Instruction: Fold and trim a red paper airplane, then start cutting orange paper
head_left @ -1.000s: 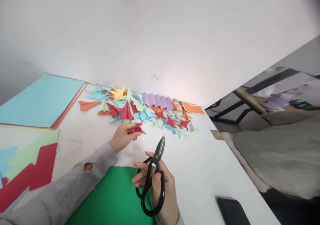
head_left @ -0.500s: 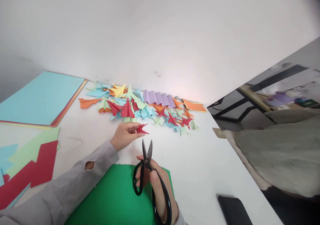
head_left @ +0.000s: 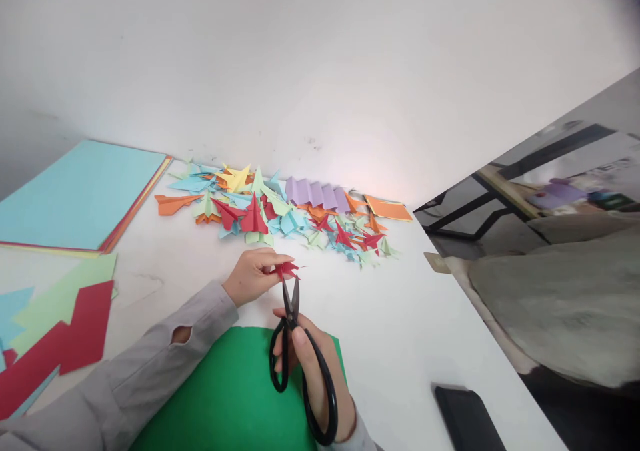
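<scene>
My left hand (head_left: 253,275) pinches a small red folded paper shape (head_left: 286,269) just above the white table (head_left: 400,331). My right hand (head_left: 313,371) grips black scissors (head_left: 296,351) with fingers through the handles. The blades point up and away, slightly parted, their tips at the lower edge of the red shape. A green paper sheet (head_left: 235,397) lies under both hands, close to me.
A pile of coloured folded paper shapes (head_left: 280,217) lies against the wall, with a purple pleated strip (head_left: 315,195). A stack of coloured sheets (head_left: 80,194) and cut offcuts (head_left: 55,334) sit left. A black phone (head_left: 465,421) lies lower right near the table edge.
The scissors swung from pointing right to pointing straight up and rose to the red shape. The left hand shifted slightly right with the shape.
</scene>
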The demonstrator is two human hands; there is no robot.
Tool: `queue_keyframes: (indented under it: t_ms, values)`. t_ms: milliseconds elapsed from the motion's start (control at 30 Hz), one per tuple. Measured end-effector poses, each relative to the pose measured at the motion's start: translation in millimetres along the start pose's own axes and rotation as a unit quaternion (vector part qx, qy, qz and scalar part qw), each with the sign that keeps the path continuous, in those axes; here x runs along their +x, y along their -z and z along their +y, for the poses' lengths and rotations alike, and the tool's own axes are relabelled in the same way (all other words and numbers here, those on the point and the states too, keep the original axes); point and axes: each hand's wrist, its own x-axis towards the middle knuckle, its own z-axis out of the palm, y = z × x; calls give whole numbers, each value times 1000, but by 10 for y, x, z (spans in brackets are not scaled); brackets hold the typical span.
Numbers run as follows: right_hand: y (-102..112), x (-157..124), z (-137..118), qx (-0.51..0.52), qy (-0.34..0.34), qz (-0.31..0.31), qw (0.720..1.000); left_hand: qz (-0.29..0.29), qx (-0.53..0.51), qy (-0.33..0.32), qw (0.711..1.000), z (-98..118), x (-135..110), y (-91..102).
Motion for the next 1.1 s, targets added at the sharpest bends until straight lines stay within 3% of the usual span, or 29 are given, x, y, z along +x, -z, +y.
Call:
queue_keyframes:
  t_ms: [100,367,567,833,1100]
  values:
    - [3,1,8,-8,-12,6,1000,-5,10,-6,1000,2,1,-3]
    - [2,2,2,1,-6,7,1000,-37,-44,121,991,60,4,13]
    - [9,6,-6,11,8,12,1000,-66,-75,160,982,60,-7,-13]
    - [21,5,-7,25,2,14,1000,-118,-72,139,981,36,-20,-1]
    - [14,6,-1,18,-5,12,1000,-131,-54,131,981,24,-18,2]
